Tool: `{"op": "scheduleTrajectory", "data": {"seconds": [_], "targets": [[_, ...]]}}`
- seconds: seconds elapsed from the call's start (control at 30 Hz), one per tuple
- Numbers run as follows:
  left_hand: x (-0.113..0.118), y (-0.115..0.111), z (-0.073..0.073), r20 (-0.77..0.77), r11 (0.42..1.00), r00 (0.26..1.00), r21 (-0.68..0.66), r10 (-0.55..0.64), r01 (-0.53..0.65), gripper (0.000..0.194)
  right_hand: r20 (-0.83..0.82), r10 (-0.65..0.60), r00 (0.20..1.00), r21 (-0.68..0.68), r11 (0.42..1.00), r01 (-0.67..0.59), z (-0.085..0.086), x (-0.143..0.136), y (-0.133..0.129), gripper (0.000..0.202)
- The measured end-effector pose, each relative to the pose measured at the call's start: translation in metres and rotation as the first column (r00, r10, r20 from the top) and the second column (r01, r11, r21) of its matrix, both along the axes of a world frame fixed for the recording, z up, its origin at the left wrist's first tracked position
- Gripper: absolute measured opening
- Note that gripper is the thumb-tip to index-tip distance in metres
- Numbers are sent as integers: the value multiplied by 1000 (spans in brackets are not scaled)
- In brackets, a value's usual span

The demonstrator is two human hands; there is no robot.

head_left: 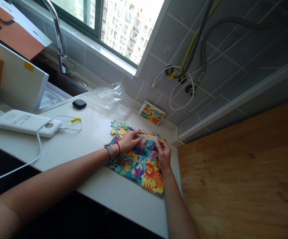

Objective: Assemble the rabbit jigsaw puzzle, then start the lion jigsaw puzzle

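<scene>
On the white counter lies a colourful jigsaw puzzle (137,169) with a lion, a rabbit and other animals. At its far edge, a pale-topped puzzle section (148,137) spans the gap between my hands. My left hand (129,141) reaches over the puzzle from the left, thumb and fingers closed at the section's left end. On the right, my right hand (164,153) pinches the section's other end. Loose puzzle pieces (120,128) are heaped just beyond my left hand, and more show behind the section. A small picture card (151,113) of a similar scene leans against the wall.
Crumpled clear plastic (112,99) lies behind the pieces. To the left are a black case (79,104) and a white power bank (26,123) with a cable. A sink with a faucet (63,63) stands beyond. A wooden panel (240,172) borders the counter's right side.
</scene>
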State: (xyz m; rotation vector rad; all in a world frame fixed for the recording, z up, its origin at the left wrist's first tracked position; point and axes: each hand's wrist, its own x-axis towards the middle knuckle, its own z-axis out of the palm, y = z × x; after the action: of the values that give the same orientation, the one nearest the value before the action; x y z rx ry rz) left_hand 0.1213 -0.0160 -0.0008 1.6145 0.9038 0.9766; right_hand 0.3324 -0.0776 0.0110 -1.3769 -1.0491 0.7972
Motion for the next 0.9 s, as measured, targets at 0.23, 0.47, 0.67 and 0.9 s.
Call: {"op": "scheduleTrajectory", "data": {"seconds": [0.23, 0.47, 0.67, 0.9], "targets": [[1, -4, 1, 2, 999, 1000, 29, 23, -23, 39, -6, 216, 976, -80, 973, -216, 9, 5, -6, 66], [0, -9, -1, -183, 990, 983, 140, -4, 30, 30, 84, 134, 987, -3, 991, -134, 17, 18, -5, 39], [2, -27, 0, -416, 925, 908, 329, -41, 193, 31, 22, -43, 999, 24, 999, 42, 11, 22, 1, 45], [5, -30, 1, -533, 815, 846, 485, -11, 317, 33, -3, -35, 999, 38, 999, 35, 0, 20, 4, 47]]}}
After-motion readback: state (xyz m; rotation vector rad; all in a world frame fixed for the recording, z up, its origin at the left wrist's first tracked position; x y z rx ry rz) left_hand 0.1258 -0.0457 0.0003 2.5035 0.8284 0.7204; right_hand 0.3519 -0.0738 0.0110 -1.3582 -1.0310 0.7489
